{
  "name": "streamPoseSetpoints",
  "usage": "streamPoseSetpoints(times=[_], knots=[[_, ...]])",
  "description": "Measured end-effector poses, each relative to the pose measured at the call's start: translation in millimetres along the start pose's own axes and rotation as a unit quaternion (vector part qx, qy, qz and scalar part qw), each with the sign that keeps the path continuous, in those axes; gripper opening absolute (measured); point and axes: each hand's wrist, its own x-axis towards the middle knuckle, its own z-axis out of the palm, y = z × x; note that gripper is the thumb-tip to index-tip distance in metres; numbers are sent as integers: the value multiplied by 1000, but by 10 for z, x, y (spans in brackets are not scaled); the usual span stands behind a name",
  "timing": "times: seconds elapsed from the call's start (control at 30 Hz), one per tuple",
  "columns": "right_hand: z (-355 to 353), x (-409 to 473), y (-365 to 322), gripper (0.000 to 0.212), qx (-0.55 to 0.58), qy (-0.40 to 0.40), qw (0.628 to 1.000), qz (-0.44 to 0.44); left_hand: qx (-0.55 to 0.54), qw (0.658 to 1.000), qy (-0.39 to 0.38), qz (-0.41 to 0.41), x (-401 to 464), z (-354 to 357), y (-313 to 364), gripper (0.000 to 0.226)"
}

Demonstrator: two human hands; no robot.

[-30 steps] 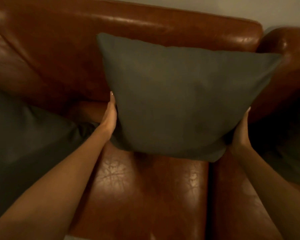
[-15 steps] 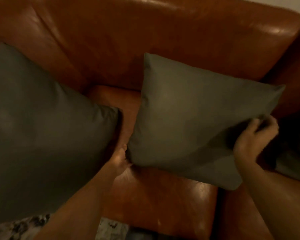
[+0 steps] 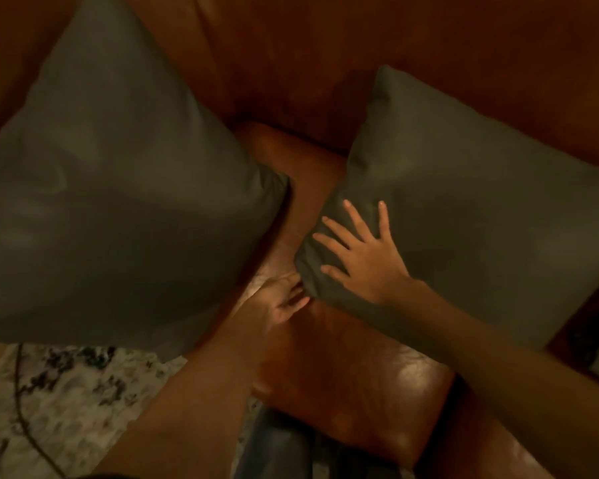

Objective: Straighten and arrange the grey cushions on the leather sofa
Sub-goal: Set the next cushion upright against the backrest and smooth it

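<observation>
Two square grey fabric cushions stand against the backrest of a brown leather sofa (image 3: pixel 343 385), seen from above. The left grey cushion (image 3: pixel 118 202) is the larger in view; it leans back against the backrest, its lower right corner pointing toward the middle of the seat. The right grey cushion (image 3: pixel 481 216) also leans on the backrest, tilted so that its lower left corner dips toward the seat. A strip of bare seat leather lies between the two cushions; they do not touch.

The right hand (image 3: pixel 363 257) lies flat on the lower left corner of the right cushion, fingers (image 3: pixel 355 216) straight and spread, palm pressing the fabric; it grasps nothing. The forearm runs from the lower right across the cushion's bottom edge.

The left hand (image 3: pixel 281 299) sits low on the seat just beside the same corner, its fingertips touching the cushion's edge from below and left. The fingers appear loosely extended, though blur and dim light leave it unclear whether they pinch the fabric.

At the lower left, beyond the seat's front edge, lies a pale patterned rug (image 3: pixel 66 402) with dark blotches. The light is dim and warm, with glossy highlights on the seat's front.
</observation>
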Motion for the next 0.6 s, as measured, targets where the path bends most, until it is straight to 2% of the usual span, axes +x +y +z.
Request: streamPoseSetpoints(times=[0.13,0.27,0.37,0.47,0.6], knots=[[50,5,71,81,-20,-12,1000,-17,0,1000,2,7,71,-5,21,30],[82,5,127,61,-14,-13,1000,-19,-20,999,-17,41,72,-42,-84,22],[79,-35,102,49,7,33,999,-12,-7,998,-20,63,42,-81,-152,21],[45,-82,140,42,85,86,993,-2,-26,997,-2,74,62,-147,-188,25],[-26,-146,288,40,224,89,970,-2,-41,993,-90,64,-31,-179,-172,41]])
